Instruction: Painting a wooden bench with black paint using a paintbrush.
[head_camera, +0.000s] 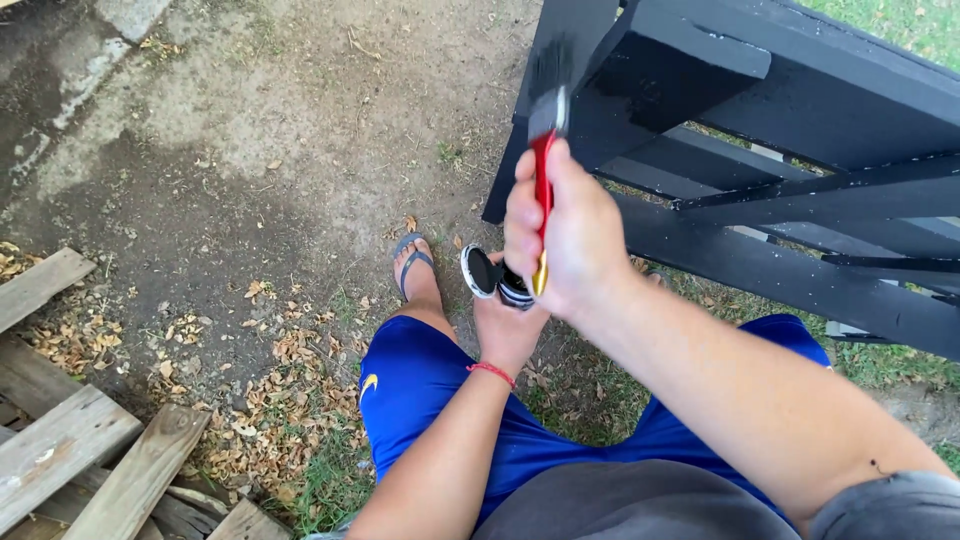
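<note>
The right hand (570, 235) is closed around the red handle of a flat paintbrush with black-coated bristles (545, 130), bristles up against the black-painted wooden frame (790, 110). Below it, the left hand (508, 325), a red string at its wrist, grips a small round tin of black paint (492, 275) above the dirt ground (250, 150), near a foot in a grey flip-flop (412, 262).

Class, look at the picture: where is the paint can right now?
In the head view the paint can sits near centre, held in the left hand, just below the right hand gripping the brush, beside the sandalled foot.
</note>
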